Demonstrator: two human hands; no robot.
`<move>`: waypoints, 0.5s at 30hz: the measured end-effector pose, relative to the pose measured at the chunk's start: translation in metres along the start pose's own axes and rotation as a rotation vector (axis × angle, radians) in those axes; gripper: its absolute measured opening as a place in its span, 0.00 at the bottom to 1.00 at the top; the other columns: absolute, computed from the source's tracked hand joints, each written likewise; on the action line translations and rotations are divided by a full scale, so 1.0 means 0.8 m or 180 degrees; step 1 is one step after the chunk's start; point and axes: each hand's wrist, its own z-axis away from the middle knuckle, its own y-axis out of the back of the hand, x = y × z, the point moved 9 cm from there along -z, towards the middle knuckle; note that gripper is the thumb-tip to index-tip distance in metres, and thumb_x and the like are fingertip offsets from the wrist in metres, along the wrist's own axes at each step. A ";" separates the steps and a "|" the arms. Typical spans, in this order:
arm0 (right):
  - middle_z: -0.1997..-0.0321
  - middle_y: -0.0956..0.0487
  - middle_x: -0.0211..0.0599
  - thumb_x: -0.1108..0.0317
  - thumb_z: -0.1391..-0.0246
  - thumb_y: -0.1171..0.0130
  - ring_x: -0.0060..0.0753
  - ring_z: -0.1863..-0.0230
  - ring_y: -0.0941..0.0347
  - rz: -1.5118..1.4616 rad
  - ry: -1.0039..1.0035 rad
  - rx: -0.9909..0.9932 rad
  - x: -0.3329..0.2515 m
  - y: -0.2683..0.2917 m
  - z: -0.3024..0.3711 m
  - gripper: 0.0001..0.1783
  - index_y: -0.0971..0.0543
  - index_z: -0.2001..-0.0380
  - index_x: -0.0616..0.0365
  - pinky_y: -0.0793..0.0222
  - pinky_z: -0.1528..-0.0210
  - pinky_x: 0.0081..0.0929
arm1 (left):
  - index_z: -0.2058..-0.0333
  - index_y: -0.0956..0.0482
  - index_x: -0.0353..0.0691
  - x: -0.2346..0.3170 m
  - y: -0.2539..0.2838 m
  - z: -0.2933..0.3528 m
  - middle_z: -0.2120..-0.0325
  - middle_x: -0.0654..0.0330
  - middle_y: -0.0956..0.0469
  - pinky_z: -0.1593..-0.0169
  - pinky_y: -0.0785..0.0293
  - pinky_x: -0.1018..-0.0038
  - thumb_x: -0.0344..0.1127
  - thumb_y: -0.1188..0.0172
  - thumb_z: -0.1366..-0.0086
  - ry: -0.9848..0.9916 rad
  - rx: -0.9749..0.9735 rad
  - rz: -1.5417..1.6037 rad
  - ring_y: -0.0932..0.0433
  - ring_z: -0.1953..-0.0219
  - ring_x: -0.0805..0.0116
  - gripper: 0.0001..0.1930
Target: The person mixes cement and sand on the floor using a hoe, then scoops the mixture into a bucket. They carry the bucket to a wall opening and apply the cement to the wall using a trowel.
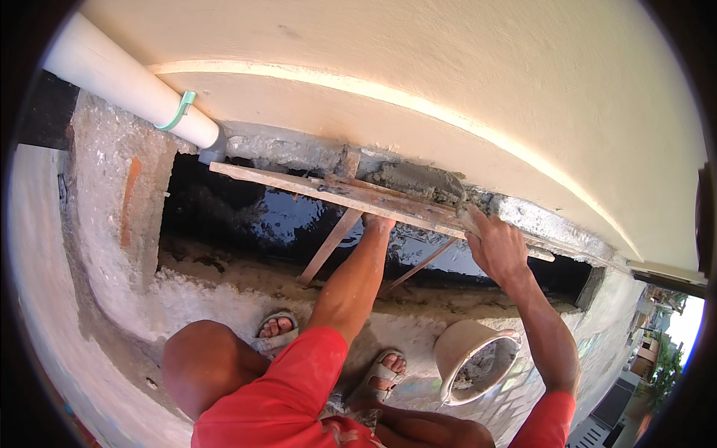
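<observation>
My right hand [497, 245] is closed around the handle of a trowel [457, 187], whose mortar-smeared blade lies against wet grey mortar [412, 179] along the foot of the wall. A long wooden board [343, 197] runs just in front of that mortar, across the open channel. My left hand [379, 221] reaches out to the underside of the board, and its fingers are hidden there. Thin wooden struts [331, 246] slant from the board to the near edge of the channel.
A pale bucket [478, 362] with grey mortar stands tilted by my right foot. Dark water [299, 220] lies in the channel. A white pipe [134, 78] with a grey elbow comes down at the left, beside the cream wall [478, 67]. My sandalled feet rest on the concrete near the channel.
</observation>
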 end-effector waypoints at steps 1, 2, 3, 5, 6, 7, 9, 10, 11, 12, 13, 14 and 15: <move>0.67 0.23 0.52 0.66 0.51 0.41 0.53 0.66 0.22 -0.0178 0.0213 0.0247 -0.017 0.008 0.003 0.26 0.30 0.47 0.55 0.25 0.63 0.43 | 0.35 0.50 0.50 0.021 0.006 -0.010 0.33 0.57 0.54 0.33 0.58 0.48 0.67 0.73 0.36 -0.0069 -0.0148 0.0067 0.55 0.32 0.52 0.38; 0.66 0.22 0.53 0.67 0.52 0.42 0.54 0.67 0.22 -0.0362 0.0422 0.0490 -0.031 0.017 0.004 0.25 0.29 0.48 0.56 0.24 0.63 0.43 | 0.35 0.50 0.50 0.042 0.012 -0.022 0.33 0.57 0.54 0.33 0.58 0.48 0.67 0.73 0.36 -0.0163 -0.0233 0.0026 0.55 0.32 0.52 0.38; 0.66 0.22 0.53 0.67 0.52 0.42 0.54 0.66 0.23 -0.0346 0.0465 0.0338 -0.035 0.011 0.000 0.25 0.29 0.48 0.56 0.25 0.62 0.43 | 0.35 0.50 0.50 0.041 0.012 -0.025 0.33 0.57 0.54 0.33 0.58 0.48 0.67 0.73 0.36 -0.0153 -0.0292 -0.0020 0.55 0.32 0.52 0.38; 0.67 0.22 0.53 0.66 0.52 0.42 0.55 0.64 0.23 -0.0328 0.0564 0.0037 -0.046 0.001 -0.018 0.24 0.28 0.49 0.56 0.25 0.60 0.44 | 0.35 0.50 0.51 0.042 0.017 -0.027 0.33 0.57 0.54 0.33 0.59 0.48 0.67 0.73 0.36 -0.0137 -0.0315 -0.0029 0.54 0.32 0.52 0.38; 0.67 0.22 0.54 0.65 0.52 0.41 0.55 0.64 0.23 -0.0190 0.0332 -0.0133 -0.032 -0.002 -0.026 0.24 0.28 0.49 0.55 0.26 0.59 0.45 | 0.35 0.50 0.51 0.037 0.017 -0.024 0.33 0.57 0.54 0.33 0.59 0.48 0.67 0.73 0.36 -0.0096 -0.0274 0.0011 0.54 0.32 0.52 0.37; 0.67 0.21 0.54 0.65 0.52 0.41 0.55 0.64 0.23 -0.0057 0.0104 -0.0292 -0.016 0.000 -0.032 0.25 0.27 0.48 0.55 0.26 0.58 0.45 | 0.35 0.50 0.51 0.031 0.012 -0.019 0.33 0.58 0.54 0.33 0.59 0.48 0.66 0.74 0.36 -0.0061 -0.0243 0.0045 0.54 0.32 0.53 0.37; 0.67 0.21 0.55 0.65 0.53 0.40 0.54 0.64 0.23 0.0074 -0.0243 -0.0414 0.025 -0.002 -0.024 0.24 0.26 0.50 0.55 0.27 0.57 0.45 | 0.35 0.50 0.51 0.016 0.008 -0.006 0.33 0.59 0.54 0.33 0.59 0.48 0.65 0.74 0.35 -0.0080 -0.0027 0.0016 0.54 0.32 0.53 0.36; 0.67 0.21 0.55 0.65 0.53 0.40 0.54 0.64 0.23 0.0101 -0.0261 -0.0388 0.031 0.001 -0.018 0.25 0.26 0.49 0.55 0.27 0.58 0.45 | 0.35 0.50 0.51 0.017 0.010 -0.004 0.33 0.59 0.54 0.33 0.59 0.48 0.65 0.74 0.35 -0.0135 0.0074 0.0014 0.54 0.32 0.53 0.36; 0.67 0.21 0.55 0.65 0.53 0.40 0.54 0.64 0.23 0.0132 -0.0284 -0.0364 0.035 0.006 -0.005 0.25 0.26 0.49 0.55 0.27 0.58 0.45 | 0.35 0.50 0.51 0.017 0.009 -0.002 0.33 0.59 0.54 0.33 0.59 0.48 0.65 0.74 0.35 -0.0101 0.0054 0.0017 0.54 0.32 0.53 0.36; 0.67 0.21 0.54 0.65 0.53 0.39 0.54 0.64 0.23 0.0152 -0.0277 -0.0326 0.034 0.010 0.005 0.25 0.27 0.49 0.55 0.27 0.59 0.45 | 0.35 0.49 0.51 0.024 0.011 -0.005 0.33 0.60 0.53 0.33 0.59 0.48 0.64 0.74 0.35 -0.0100 0.0024 0.0019 0.54 0.32 0.53 0.36; 0.69 0.21 0.52 0.65 0.53 0.39 0.53 0.66 0.23 0.0061 -0.0151 -0.0185 0.028 0.017 0.015 0.26 0.27 0.48 0.54 0.27 0.62 0.45 | 0.35 0.49 0.51 0.030 0.013 -0.008 0.33 0.60 0.53 0.33 0.59 0.48 0.64 0.74 0.34 -0.0095 -0.0006 0.0020 0.54 0.32 0.53 0.35; 0.69 0.22 0.52 0.66 0.53 0.39 0.53 0.67 0.23 0.0047 -0.0053 -0.0039 0.021 0.025 0.015 0.26 0.28 0.48 0.53 0.27 0.63 0.45 | 0.35 0.50 0.51 0.037 0.010 -0.012 0.33 0.60 0.53 0.33 0.59 0.49 0.64 0.74 0.34 -0.0141 -0.0140 -0.0065 0.54 0.32 0.53 0.35; 0.69 0.22 0.51 0.67 0.54 0.39 0.54 0.68 0.23 0.0023 0.0028 0.0110 0.010 0.032 0.018 0.27 0.29 0.48 0.53 0.26 0.63 0.45 | 0.35 0.50 0.51 0.042 0.009 -0.017 0.33 0.60 0.53 0.33 0.60 0.50 0.63 0.74 0.34 -0.0177 -0.0272 -0.0169 0.55 0.32 0.54 0.35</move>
